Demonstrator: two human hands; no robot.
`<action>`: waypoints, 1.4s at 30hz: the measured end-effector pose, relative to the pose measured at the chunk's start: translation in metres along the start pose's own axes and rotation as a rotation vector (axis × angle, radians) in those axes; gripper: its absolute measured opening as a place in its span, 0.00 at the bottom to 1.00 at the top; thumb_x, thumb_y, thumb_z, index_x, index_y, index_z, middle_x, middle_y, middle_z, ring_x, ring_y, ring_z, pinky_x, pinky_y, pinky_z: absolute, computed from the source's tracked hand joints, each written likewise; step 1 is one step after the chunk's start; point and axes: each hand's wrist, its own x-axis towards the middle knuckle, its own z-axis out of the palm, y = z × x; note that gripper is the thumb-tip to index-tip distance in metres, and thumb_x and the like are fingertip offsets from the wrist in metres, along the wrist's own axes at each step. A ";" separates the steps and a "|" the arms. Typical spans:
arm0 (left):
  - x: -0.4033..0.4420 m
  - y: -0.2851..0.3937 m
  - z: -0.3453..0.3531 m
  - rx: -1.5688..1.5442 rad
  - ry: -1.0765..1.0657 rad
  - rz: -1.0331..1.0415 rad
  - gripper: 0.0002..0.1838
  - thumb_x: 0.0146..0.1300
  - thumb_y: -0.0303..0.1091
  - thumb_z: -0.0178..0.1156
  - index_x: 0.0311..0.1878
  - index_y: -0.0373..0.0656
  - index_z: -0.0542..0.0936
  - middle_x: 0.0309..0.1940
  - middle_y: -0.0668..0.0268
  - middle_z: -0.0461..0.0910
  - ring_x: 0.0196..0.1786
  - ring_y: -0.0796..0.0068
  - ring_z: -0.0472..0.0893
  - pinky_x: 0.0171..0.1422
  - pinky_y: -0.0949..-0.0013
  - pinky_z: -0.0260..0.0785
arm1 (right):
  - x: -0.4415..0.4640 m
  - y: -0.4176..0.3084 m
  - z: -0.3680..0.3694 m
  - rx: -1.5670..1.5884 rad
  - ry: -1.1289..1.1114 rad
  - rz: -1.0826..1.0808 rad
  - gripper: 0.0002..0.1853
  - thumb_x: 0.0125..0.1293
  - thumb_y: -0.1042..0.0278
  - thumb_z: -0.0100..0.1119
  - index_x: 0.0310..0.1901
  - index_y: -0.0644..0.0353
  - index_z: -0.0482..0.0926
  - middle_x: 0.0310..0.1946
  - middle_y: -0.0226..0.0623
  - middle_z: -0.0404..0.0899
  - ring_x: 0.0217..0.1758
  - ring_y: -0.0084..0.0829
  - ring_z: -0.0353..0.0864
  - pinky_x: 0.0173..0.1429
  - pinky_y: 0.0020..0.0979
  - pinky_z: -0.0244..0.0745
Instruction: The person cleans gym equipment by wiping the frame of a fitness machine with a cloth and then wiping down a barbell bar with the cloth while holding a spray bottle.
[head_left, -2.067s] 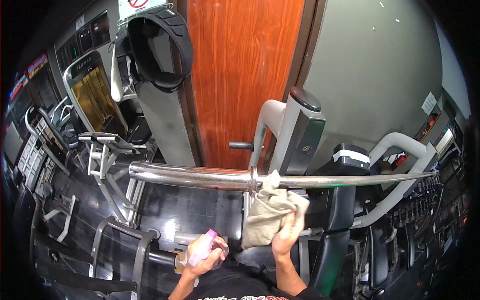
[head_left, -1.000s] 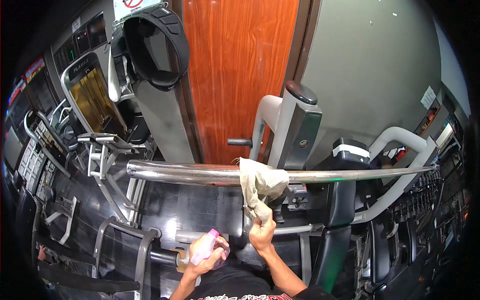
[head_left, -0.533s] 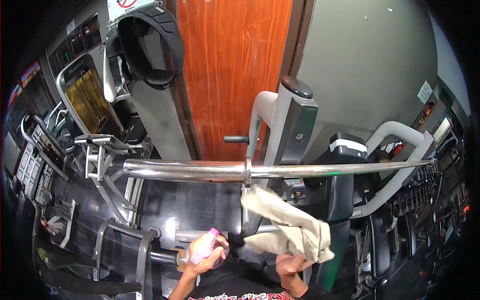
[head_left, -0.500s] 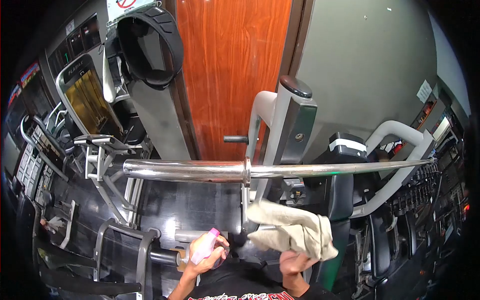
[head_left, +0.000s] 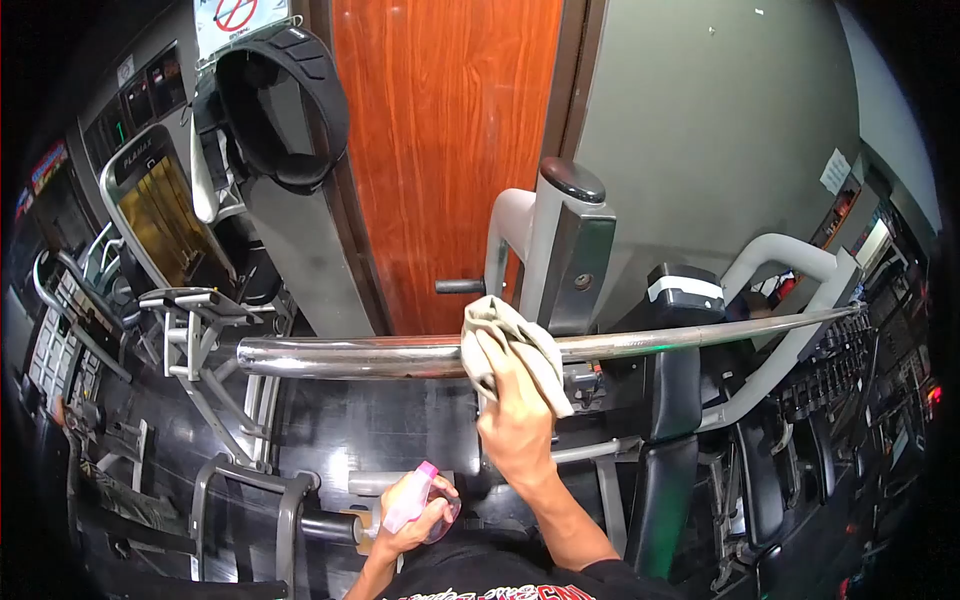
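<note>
A steel barbell (head_left: 680,341) stretches across the view, its thick sleeve (head_left: 350,358) at the left. My right hand (head_left: 517,432) presses a folded beige cloth (head_left: 515,350) around the bar, over the collar where sleeve and shaft meet; the cloth hides that part. Lower down, close to my body, my left hand (head_left: 408,505) is wrapped round a pink spray bottle (head_left: 418,498), whose pink top points up. The bottle stays well below the bar.
A grey rack upright (head_left: 570,250) stands behind the bar, before a wooden door (head_left: 445,150). A padded bench (head_left: 660,480) is at the right, dumbbells (head_left: 835,350) beyond it. A black lifting belt (head_left: 335,120) hangs upper left, above gym machines (head_left: 190,320).
My right hand has moved up and left, bringing the cloth from below the barbell onto its collar. My left hand keeps the spray bottle in nearly the same place. The view has shifted slightly.
</note>
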 end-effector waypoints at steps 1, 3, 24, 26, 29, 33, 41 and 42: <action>0.002 0.001 0.000 0.000 -0.009 -0.002 0.10 0.60 0.22 0.58 0.44 0.32 0.72 0.35 0.55 0.79 0.28 0.74 0.80 0.33 0.72 0.74 | -0.010 0.004 -0.002 0.090 0.021 0.012 0.30 0.44 0.87 0.51 0.55 0.59 0.73 0.47 0.46 0.78 0.50 0.47 0.78 0.57 0.42 0.70; 0.008 0.003 0.003 -0.059 -0.018 -0.022 0.10 0.60 0.22 0.58 0.44 0.32 0.72 0.35 0.55 0.79 0.28 0.74 0.80 0.33 0.72 0.74 | -0.039 0.010 -0.003 0.201 0.039 0.052 0.31 0.42 0.88 0.50 0.53 0.59 0.75 0.43 0.45 0.81 0.43 0.47 0.81 0.51 0.39 0.74; 0.013 0.001 0.001 -0.015 -0.069 -0.013 0.10 0.59 0.23 0.57 0.43 0.31 0.72 0.35 0.55 0.79 0.27 0.73 0.80 0.34 0.71 0.74 | -0.061 0.011 0.003 0.413 0.058 0.208 0.23 0.50 0.83 0.53 0.52 0.64 0.74 0.44 0.47 0.79 0.48 0.46 0.79 0.57 0.41 0.72; 0.015 0.001 0.001 -0.027 -0.070 -0.014 0.10 0.59 0.23 0.57 0.44 0.31 0.72 0.35 0.55 0.79 0.27 0.72 0.80 0.34 0.71 0.74 | -0.075 0.014 -0.003 0.569 0.135 0.382 0.18 0.57 0.81 0.51 0.52 0.69 0.72 0.44 0.49 0.79 0.47 0.43 0.80 0.53 0.36 0.73; 0.013 -0.002 -0.002 -0.023 -0.093 -0.019 0.12 0.60 0.24 0.57 0.46 0.33 0.70 0.36 0.53 0.77 0.28 0.69 0.80 0.33 0.69 0.74 | -0.066 0.027 -0.010 0.521 0.365 0.123 0.19 0.59 0.77 0.54 0.53 0.71 0.70 0.46 0.53 0.77 0.47 0.46 0.79 0.53 0.38 0.72; 0.015 0.000 0.003 -0.049 -0.047 -0.028 0.11 0.59 0.21 0.57 0.45 0.31 0.71 0.36 0.53 0.78 0.28 0.70 0.81 0.35 0.69 0.74 | -0.001 0.014 -0.011 0.364 0.051 0.106 0.27 0.49 0.79 0.58 0.55 0.63 0.71 0.48 0.48 0.76 0.53 0.50 0.74 0.59 0.47 0.66; 0.019 -0.003 0.003 -0.046 -0.039 -0.045 0.11 0.59 0.21 0.57 0.45 0.32 0.71 0.36 0.54 0.79 0.28 0.71 0.81 0.35 0.70 0.74 | -0.021 0.016 0.003 -0.059 -0.015 -0.016 0.34 0.41 0.80 0.55 0.58 0.54 0.72 0.51 0.41 0.74 0.55 0.40 0.72 0.62 0.46 0.62; 0.021 -0.003 0.003 -0.041 -0.047 -0.038 0.11 0.59 0.21 0.57 0.44 0.31 0.71 0.35 0.54 0.79 0.28 0.71 0.81 0.34 0.71 0.74 | -0.028 0.016 0.001 -0.014 -0.037 -0.005 0.34 0.41 0.80 0.55 0.57 0.54 0.73 0.50 0.42 0.74 0.54 0.41 0.72 0.62 0.46 0.62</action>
